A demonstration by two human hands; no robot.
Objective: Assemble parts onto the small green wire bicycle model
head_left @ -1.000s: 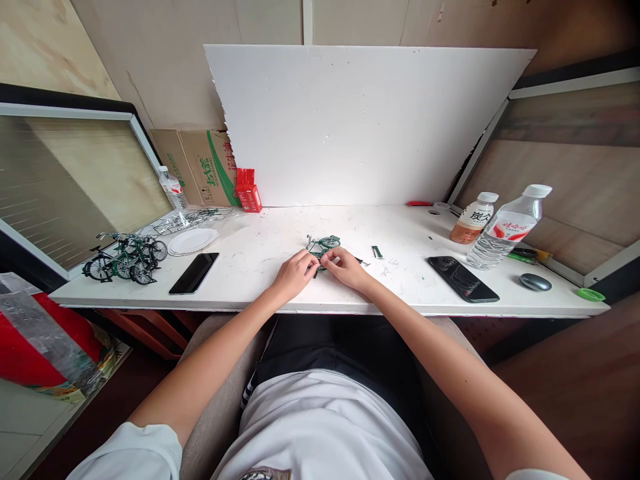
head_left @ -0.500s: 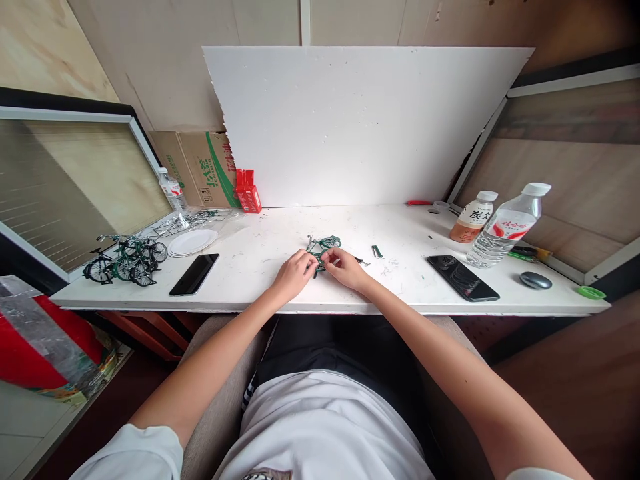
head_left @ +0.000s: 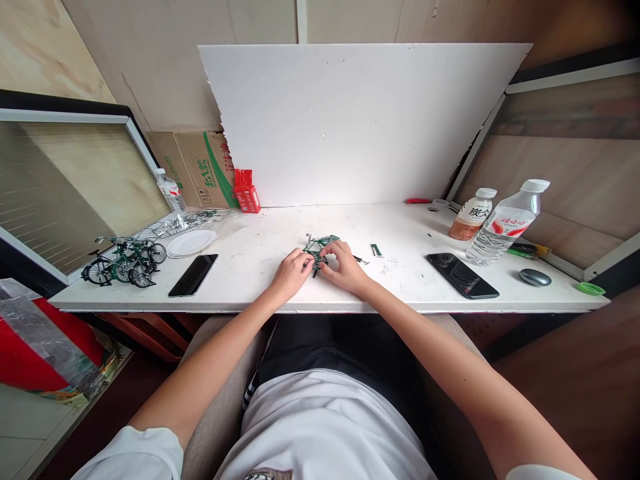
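Note:
A small green model bicycle (head_left: 326,241) lies on the white table in front of me, its lower part partly hidden by my fingers. At its left side my left hand (head_left: 291,273) pinches the bicycle's near end between thumb and fingertips. From the right, my right hand (head_left: 346,268) has its thumb and index finger around the bicycle's near part, with a gap between them. A thin dark part (head_left: 361,260) pokes out just beyond the right hand. Farther right lies a small green piece (head_left: 376,250).
Several model bicycles (head_left: 125,260) stand at the left, near a white plate (head_left: 191,244) and a phone (head_left: 193,275). On the right are another phone (head_left: 463,275), a water bottle (head_left: 507,223), a drink bottle (head_left: 473,215), a mouse (head_left: 535,277) and a green cap (head_left: 591,289). A red box (head_left: 247,193) stands behind.
My right thumb and index finger have moved apart, the index finger now higher along the bicycle. My left hand has barely moved, and the view has shifted slightly.

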